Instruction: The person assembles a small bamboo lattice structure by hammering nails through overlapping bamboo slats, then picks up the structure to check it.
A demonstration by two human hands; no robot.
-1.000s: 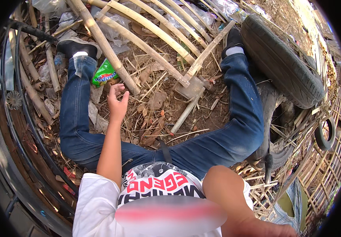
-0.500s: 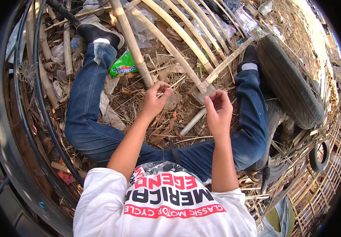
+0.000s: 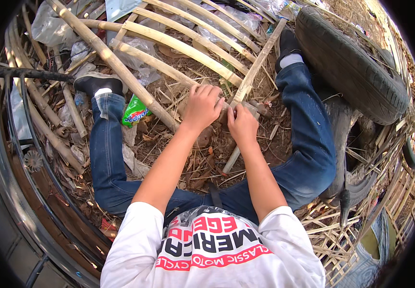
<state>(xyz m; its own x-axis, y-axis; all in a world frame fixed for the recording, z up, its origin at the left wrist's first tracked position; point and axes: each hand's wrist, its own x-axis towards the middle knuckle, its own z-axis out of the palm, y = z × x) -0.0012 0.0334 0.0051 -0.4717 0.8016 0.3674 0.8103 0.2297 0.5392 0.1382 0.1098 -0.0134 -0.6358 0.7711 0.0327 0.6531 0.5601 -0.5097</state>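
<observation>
My left hand (image 3: 201, 106) is closed over the near end of a pale bamboo slat (image 3: 154, 62), the outermost in a row of several. My right hand (image 3: 243, 126) is pinched at the near end of a bamboo crosspiece (image 3: 261, 60), which runs away to the far right across the slats' ends. The hands are close together, and the joint between slat and crosspiece is partly hidden by the fingers. Just behind the right hand lies a small greyish block (image 3: 251, 109). A pale rod (image 3: 231, 161) with a reddish tip rests on the ground below that hand.
A thick bamboo pole (image 3: 114, 62) slants to the left of the slats. Beside it lies a green packet (image 3: 134, 111). At the right are a black tyre (image 3: 351, 65) and a dark-handled blade (image 3: 346, 204). Black metal tubing (image 3: 39, 168) curves along the left. Straw and plastic cover the ground.
My hands have come together and closed on the bamboo, where before they were apart with fingers curled. The slatted frame has shifted left and turned.
</observation>
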